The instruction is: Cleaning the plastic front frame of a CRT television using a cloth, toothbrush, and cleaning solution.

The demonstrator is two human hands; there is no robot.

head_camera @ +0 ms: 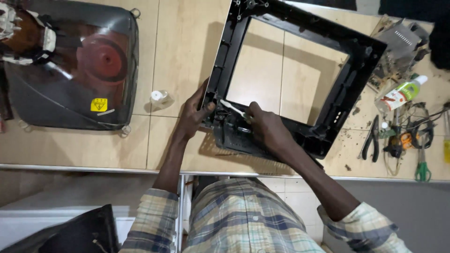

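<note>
Black plastic TV front frame lying tilted on the tan bench, big rectangular opening showing the bench straight through it. Left hand closed around the frame's lower left edge, thumb hooked over the inside. Right hand closed too, pinching a small white brush-like tool with a greenish end, tip resting on the frame's bottom corner just beside the left thumb. Can't really tell what the tool is exactly, too small.

Off to the left, well apart from the frame: back of a glass picture tube, dark and funnel shaped, with a red round patch and a yellow warning sticker. Small clear bottle with a white cap between tube and frame. Right side pretty messy: green and white spray bottle, black pliers, green-handled scissors, a tangle of wires and a metal part near the far corner. Plaid sleeves at the bottom.
</note>
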